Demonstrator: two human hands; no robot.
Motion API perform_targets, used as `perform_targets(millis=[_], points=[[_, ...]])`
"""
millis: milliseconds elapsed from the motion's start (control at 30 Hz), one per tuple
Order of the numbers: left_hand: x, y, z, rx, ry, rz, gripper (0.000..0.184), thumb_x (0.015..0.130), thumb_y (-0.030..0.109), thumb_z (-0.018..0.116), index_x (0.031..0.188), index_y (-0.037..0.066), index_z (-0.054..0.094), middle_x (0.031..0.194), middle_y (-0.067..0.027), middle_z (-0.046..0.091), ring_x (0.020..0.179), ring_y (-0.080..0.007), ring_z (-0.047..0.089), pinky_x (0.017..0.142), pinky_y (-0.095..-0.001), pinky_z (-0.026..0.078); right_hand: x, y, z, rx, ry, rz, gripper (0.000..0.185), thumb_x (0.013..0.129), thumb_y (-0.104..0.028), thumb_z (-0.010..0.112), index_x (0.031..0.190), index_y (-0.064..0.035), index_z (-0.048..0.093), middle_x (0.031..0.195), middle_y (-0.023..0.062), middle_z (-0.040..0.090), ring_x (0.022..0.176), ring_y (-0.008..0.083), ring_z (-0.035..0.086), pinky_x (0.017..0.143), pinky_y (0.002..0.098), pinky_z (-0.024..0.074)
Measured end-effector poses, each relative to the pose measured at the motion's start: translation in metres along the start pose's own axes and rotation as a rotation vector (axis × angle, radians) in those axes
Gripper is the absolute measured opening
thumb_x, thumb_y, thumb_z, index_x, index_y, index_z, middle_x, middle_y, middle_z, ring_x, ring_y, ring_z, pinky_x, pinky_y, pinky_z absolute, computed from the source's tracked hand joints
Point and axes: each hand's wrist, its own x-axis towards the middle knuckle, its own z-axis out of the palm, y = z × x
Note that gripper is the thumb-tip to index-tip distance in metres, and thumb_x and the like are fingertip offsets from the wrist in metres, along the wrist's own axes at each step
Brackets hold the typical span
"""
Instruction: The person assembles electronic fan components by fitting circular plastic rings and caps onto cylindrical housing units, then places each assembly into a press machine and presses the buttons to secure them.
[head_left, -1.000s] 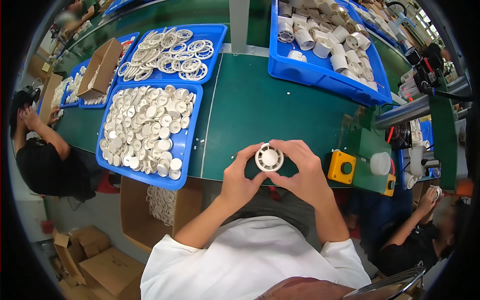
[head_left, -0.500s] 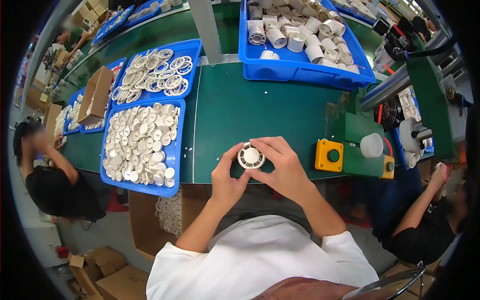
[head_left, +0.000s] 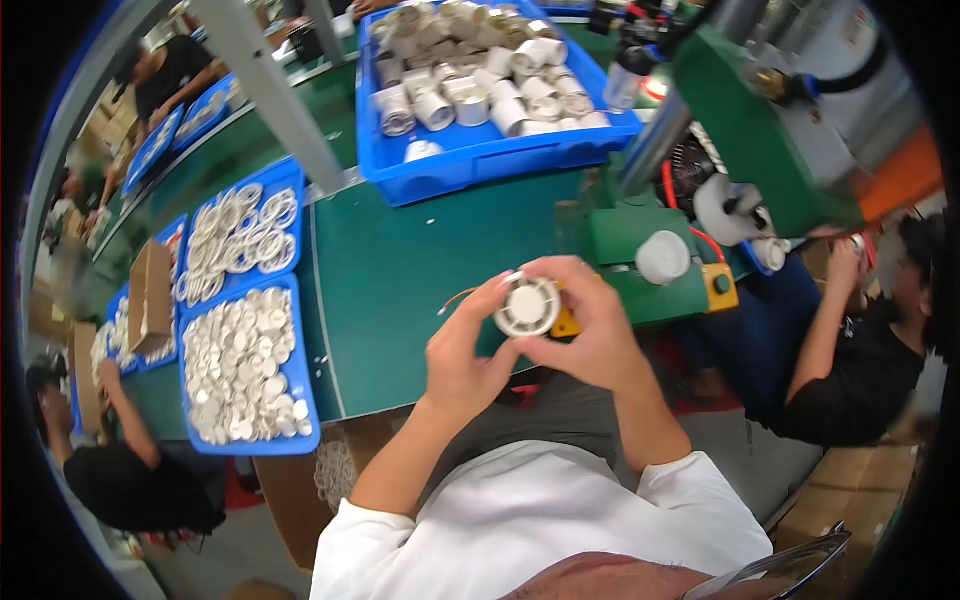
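Observation:
A round white part with a spoked rim and a solid centre is held between both hands above the green table's front edge. My left hand grips its left side with thumb and fingers. On its right side, my right hand holds it the same way. A thin wire with a pale tip sticks out to the left beside my left fingers. Partly hidden behind my right hand is a yellow button box.
Blue trays hold white discs, white rings and white cylinders. A green press fixture with a white round cup stands right. Co-workers sit at left and right. A metal post rises behind.
The view has turned to the right, so the trays appear further left and the fixture nearer my hands. Both hands keep hold of the round part. The wire now shows beside my left hand.

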Motion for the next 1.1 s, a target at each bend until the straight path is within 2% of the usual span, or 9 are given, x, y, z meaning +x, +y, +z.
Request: perform_targets(millis=[167,267,333,467,700,800,867,967,1100], points=[[0.066,0.015,0.093,-0.160,-0.130,0.128,0.057,0.076,0.006,0.085,0.127,0.000,0.062,0.124,-0.0196,0.070,0.111,-0.0375,0.070,0.091,-0.0403,0.058,-0.018,0.002,-0.096,0.148,0.252,0.038,0.064,0.077,-0.003,0.085,0.134,-0.0002,0.057,0.128,0.0067,0.061,0.116,0.0157,0.062,0.100,0.0321,0.0519],[0.084,0.013,0.135,-0.251,-0.252,0.054,0.052,0.077,0.011,0.087,0.122,0.000,0.063,0.116,-0.0185,0.073,0.108,-0.0319,0.072,0.093,-0.0385,0.057,-0.025,0.018,-0.136,0.141,0.334,0.070,0.060,0.079,-0.004,0.084,0.133,0.0002,0.058,0.127,0.0073,0.063,0.115,0.0148,0.062,0.098,0.0322,0.0530],[0.091,0.007,0.156,-0.247,-0.215,0.108,0.051,0.078,0.012,0.086,0.121,0.001,0.062,0.109,-0.0202,0.071,0.101,-0.0375,0.071,0.083,-0.0422,0.058,-0.023,0.026,-0.150,0.153,0.378,0.094,0.058,0.080,-0.005,0.083,0.132,0.0003,0.059,0.126,0.0075,0.064,0.115,0.0143,0.062,0.097,0.0322,0.0536],[0.099,0.009,0.156,-0.174,-0.262,0.079,0.046,0.077,0.012,0.087,0.114,0.000,0.063,0.104,-0.0185,0.074,0.101,-0.0334,0.074,0.088,-0.0404,0.057,-0.020,0.034,-0.157,0.211,0.372,0.175,0.057,0.080,-0.007,0.084,0.131,0.0009,0.059,0.126,0.0062,0.065,0.114,0.0150,0.063,0.093,0.0323,0.0541],[0.076,0.038,0.137,-0.021,-0.164,0.062,0.046,0.081,0.013,0.084,0.121,0.004,0.063,0.115,-0.0170,0.069,0.110,-0.0403,0.066,0.088,-0.0433,0.055,-0.034,0.042,-0.147,0.003,0.399,0.032,0.072,0.079,-0.016,0.087,0.141,-0.0041,0.053,0.129,0.0060,0.063,0.115,0.0160,0.060,0.097,0.0365,0.0490],[0.039,0.029,0.103,0.243,-0.172,0.152,0.048,0.076,0.014,0.088,0.118,0.004,0.066,0.109,-0.0148,0.068,0.111,-0.0376,0.065,0.090,-0.0445,0.055,-0.066,0.033,-0.149,-0.339,0.603,0.036,0.065,0.080,-0.018,0.086,0.138,-0.0069,0.058,0.126,0.0080,0.064,0.116,0.0221,0.058,0.097,0.0382,0.0473],[0.011,0.011,0.091,0.264,-0.205,0.226,0.044,0.076,0.012,0.088,0.114,0.004,0.067,0.108,-0.0145,0.067,0.109,-0.0367,0.066,0.090,-0.0454,0.055,-0.090,0.049,-0.149,-0.863,0.762,0.058,0.046,0.088,-0.018,0.076,0.131,-0.0081,0.064,0.120,0.0103,0.063,0.117,0.0294,0.056,0.098,0.0391,0.0450],[-0.006,-0.013,0.097,0.223,-0.177,0.286,0.039,0.075,0.009,0.089,0.109,0.003,0.070,0.103,-0.0137,0.066,0.107,-0.0363,0.066,0.090,-0.0467,0.055,-0.097,0.073,-0.139,-1.161,0.803,-0.015,0.032,0.094,-0.016,0.067,0.124,-0.0065,0.069,0.109,0.0114,0.061,0.112,0.0328,0.055,0.097,0.0408,0.0424],[-0.016,-0.012,0.103,0.180,-0.082,0.180,0.038,0.073,0.006,0.090,0.105,0.003,0.071,0.095,-0.0122,0.065,0.110,-0.0383,0.066,0.092,-0.0464,0.055,-0.087,0.078,-0.143,-1.116,0.806,-0.087,0.030,0.093,-0.014,0.064,0.121,-0.0066,0.071,0.097,0.0110,0.055,0.100,0.0318,0.052,0.091,0.0435,0.0413]])
